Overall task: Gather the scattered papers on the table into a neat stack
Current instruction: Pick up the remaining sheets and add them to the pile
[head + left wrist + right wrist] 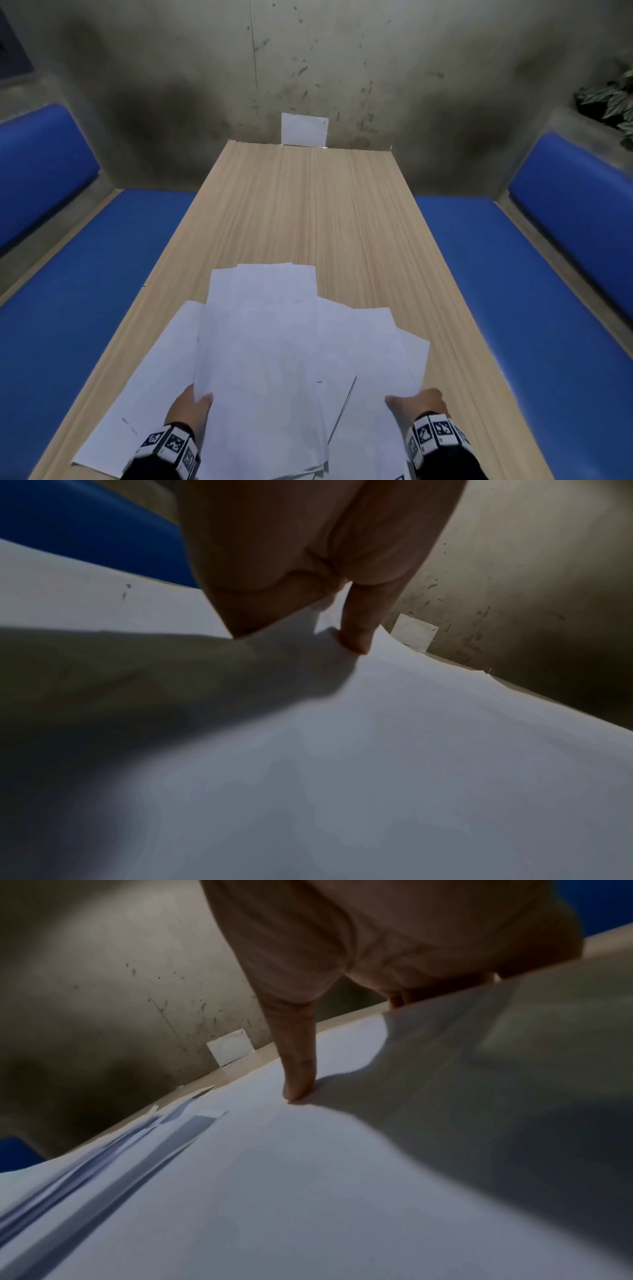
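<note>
Several white papers (291, 342) lie overlapped in a loose, fanned pile at the near end of the wooden table (308, 205). My left hand (191, 407) grips the pile's left edge, thumb on top and fingers underneath. My right hand (416, 402) grips the right edge the same way. In the left wrist view the thumb (356, 631) presses on the top sheet (377, 750). The right wrist view shows my thumb (298, 1069) pressing down on the papers (308, 1177), with fingers hidden below. One sheet (137, 394) sticks out at the lower left.
A small white card (304, 129) leans against the stained wall at the table's far end. Blue padded benches (85, 291) (513, 274) run along both sides of the table. A leafy plant (609, 99) sits at the upper right.
</note>
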`<state>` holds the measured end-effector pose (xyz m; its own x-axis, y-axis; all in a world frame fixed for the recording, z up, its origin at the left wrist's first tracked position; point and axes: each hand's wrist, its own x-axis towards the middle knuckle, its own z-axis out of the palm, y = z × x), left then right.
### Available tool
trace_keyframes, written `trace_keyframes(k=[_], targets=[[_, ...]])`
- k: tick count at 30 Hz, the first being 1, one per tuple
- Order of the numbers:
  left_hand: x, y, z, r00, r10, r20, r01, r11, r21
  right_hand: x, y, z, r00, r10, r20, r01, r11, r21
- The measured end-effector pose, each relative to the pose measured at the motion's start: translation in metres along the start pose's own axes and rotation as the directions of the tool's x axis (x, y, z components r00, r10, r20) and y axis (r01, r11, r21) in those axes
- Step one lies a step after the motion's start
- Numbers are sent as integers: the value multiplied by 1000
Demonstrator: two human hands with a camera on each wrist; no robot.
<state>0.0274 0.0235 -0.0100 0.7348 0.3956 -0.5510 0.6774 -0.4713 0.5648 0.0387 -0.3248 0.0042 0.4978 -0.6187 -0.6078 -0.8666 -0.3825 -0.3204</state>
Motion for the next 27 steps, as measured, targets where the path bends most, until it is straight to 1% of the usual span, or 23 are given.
trace_keyframes(k=[2,4,6,8,9,10,11,14,16,17,19,20,21,22,24,26,27], targets=[[0,0,1,1000,-8,-7,8,1000,0,-5,-4,5,1000,-10,-29,7,996,-88],[1,-1,1,1000,-19,-12,19,1000,3,-7,-9,10,999,-27,-36,25,997,-68],[1,-2,2,1000,-21,-12,21,1000,12,-7,-15,15,999,-35,-17,36,997,66],[1,-4,2,1000,-23,-8,23,1000,12,-4,-20,20,999,-43,17,38,970,242],[1,-4,2,1000,-20,-6,20,1000,12,-3,-22,22,999,-36,29,25,951,308],[1,-4,2,1000,-15,-6,15,1000,12,-3,-23,24,999,-23,31,11,941,338],[1,-4,2,1000,-15,-7,15,1000,12,-4,-25,25,999,-11,31,0,943,333],[1,-3,3,1000,-20,-11,20,1000,18,-12,-26,29,999,3,-43,2,994,106],[3,-5,4,1000,-13,-15,13,1000,14,-17,-28,32,998,-25,-64,28,999,45],[4,-6,4,1000,-13,-18,13,1000,12,-18,-30,33,998,-31,-55,34,998,46],[4,-7,4,1000,-12,-23,12,1000,15,-16,-36,36,1000,-29,-12,31,991,133],[4,-8,5,1000,-12,-25,12,1000,9,-14,-38,38,999,-44,-9,45,986,163],[4,-8,5,1000,-13,-26,13,1000,8,-14,-40,38,998,-51,32,44,980,193],[4,-8,6,999,-14,-29,14,1000,8,-15,-42,36,995,-60,81,37,964,262],[4,-8,7,999,-14,-35,14,1000,4,-12,-43,34,991,-62,123,21,952,307],[3,-7,8,999,-18,-30,18,1000,-11,-17,-41,34,979,-150,135,104,949,298],[2,-6,10,999,-18,-27,18,1000,-18,-21,-42,36,975,-166,148,110,937,331]])
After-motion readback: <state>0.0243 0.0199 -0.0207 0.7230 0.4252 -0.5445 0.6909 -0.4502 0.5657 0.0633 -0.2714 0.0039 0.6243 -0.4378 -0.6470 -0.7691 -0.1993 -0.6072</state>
